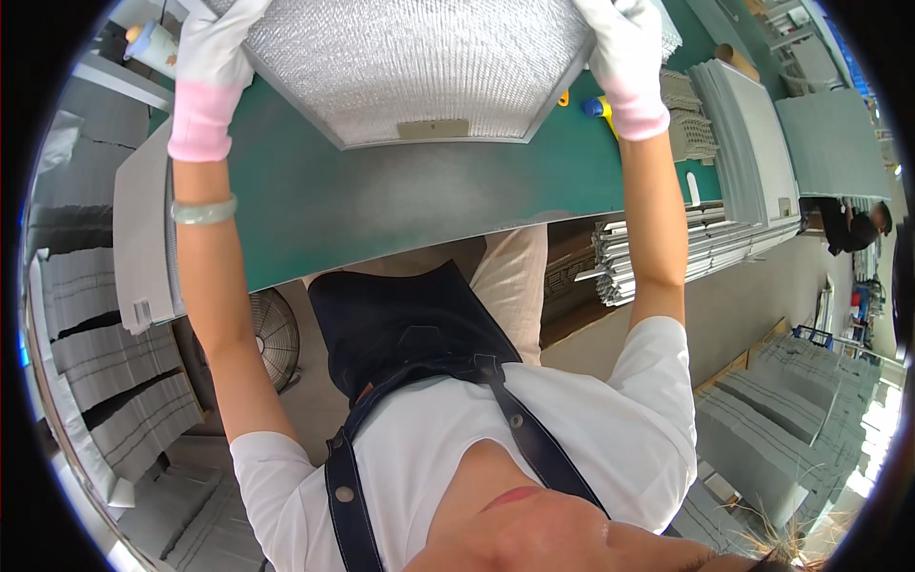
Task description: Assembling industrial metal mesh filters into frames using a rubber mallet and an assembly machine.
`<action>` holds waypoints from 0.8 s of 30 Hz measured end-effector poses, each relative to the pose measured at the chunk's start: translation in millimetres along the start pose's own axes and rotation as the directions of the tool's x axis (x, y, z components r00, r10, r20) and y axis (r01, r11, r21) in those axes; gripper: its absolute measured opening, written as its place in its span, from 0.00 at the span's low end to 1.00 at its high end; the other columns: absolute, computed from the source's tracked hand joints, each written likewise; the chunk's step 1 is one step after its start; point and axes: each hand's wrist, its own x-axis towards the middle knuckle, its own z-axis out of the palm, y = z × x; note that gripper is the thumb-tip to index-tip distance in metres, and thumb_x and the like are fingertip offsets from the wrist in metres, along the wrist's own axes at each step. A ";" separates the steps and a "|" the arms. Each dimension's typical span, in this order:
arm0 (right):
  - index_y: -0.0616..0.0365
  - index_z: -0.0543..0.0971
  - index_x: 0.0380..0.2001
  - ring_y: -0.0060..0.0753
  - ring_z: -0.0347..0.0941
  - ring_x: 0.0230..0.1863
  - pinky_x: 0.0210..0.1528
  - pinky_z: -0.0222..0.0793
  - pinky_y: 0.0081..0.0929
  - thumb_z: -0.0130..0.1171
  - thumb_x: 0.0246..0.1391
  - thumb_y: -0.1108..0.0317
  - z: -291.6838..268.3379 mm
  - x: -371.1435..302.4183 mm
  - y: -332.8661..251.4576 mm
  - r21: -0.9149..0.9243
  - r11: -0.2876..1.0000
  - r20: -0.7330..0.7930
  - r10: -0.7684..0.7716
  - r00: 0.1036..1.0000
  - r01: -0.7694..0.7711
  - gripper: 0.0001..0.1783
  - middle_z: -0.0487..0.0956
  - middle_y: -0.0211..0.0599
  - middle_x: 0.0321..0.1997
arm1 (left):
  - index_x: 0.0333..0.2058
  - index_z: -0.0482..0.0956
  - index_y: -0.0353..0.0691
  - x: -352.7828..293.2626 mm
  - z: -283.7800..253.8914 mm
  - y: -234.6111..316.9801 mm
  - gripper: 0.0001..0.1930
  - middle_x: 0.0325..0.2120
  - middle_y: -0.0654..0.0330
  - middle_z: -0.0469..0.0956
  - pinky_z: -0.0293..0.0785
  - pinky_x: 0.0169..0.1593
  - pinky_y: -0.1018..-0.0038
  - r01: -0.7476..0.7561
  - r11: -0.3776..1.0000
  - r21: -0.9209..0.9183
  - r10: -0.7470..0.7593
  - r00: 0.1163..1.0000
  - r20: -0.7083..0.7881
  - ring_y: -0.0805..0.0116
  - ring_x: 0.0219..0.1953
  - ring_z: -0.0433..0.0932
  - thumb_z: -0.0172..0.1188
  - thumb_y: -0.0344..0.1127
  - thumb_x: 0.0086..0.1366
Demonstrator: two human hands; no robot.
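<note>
A silvery metal mesh filter panel point(419, 67) with a grey frame and a small tan label on its near edge is held over the green worktable point(410, 191). My left hand point(214, 43), in a white glove with a pink cuff, is closed on the panel's left edge. On the right edge my right hand point(624, 48), gloved the same way, is closed as well. The tips of both hands are partly cut off by the picture's top. The panel's far side lies outside the view.
Right of my right wrist lie a yellow-and-blue tool point(599, 107), stacked brown pieces point(691, 119) and a stack of white panels point(748, 133). Metal strips point(667, 253) sit below. Grey panels point(143, 229) lean at the left, near a floor fan point(274, 338). A person point(848, 224) is at far right.
</note>
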 end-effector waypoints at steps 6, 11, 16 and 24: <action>0.59 0.74 0.40 0.16 0.70 0.32 0.36 0.66 0.17 0.54 0.49 0.77 -27.1 -9.8 36.2 0.342 0.935 0.011 -0.106 0.994 0.096 0.13 0.76 0.25 0.34 | 0.45 0.70 0.34 47.0 1.2 73.1 0.17 0.36 0.65 0.75 0.66 0.42 0.80 0.492 0.189 -0.850 -0.772 0.609 0.181 0.76 0.36 0.72 0.55 0.25 0.55; 0.61 0.77 0.31 0.10 0.60 0.23 0.25 0.58 0.13 0.59 0.47 0.67 -2.7 -32.5 -24.5 -0.319 0.947 -0.053 -0.056 0.997 0.037 0.09 0.71 0.19 0.21 | 0.32 0.77 0.27 43.2 -10.0 79.9 0.08 0.29 0.62 0.77 0.69 0.34 0.80 0.583 0.286 -0.760 -0.809 0.572 0.133 0.77 0.30 0.73 0.58 0.26 0.55; 0.64 0.75 0.36 0.13 0.66 0.29 0.31 0.63 0.13 0.58 0.48 0.71 15.8 -54.2 -32.3 -0.198 0.976 -0.054 0.078 0.996 -0.087 0.12 0.75 0.25 0.30 | 0.39 0.74 0.31 14.4 -22.0 75.1 0.11 0.33 0.61 0.77 0.67 0.44 0.79 0.498 0.368 -0.785 -0.700 0.705 0.119 0.75 0.36 0.73 0.55 0.22 0.55; 0.61 0.71 0.34 0.08 0.62 0.27 0.29 0.58 0.10 0.54 0.49 0.77 19.7 -5.8 -59.2 -0.180 0.960 0.030 -0.213 0.977 0.215 0.07 0.68 0.19 0.25 | 0.41 0.72 0.33 18.7 -25.1 82.2 0.16 0.36 0.61 0.74 0.67 0.45 0.77 0.484 0.071 -0.872 -0.783 0.569 0.252 0.72 0.37 0.73 0.56 0.20 0.51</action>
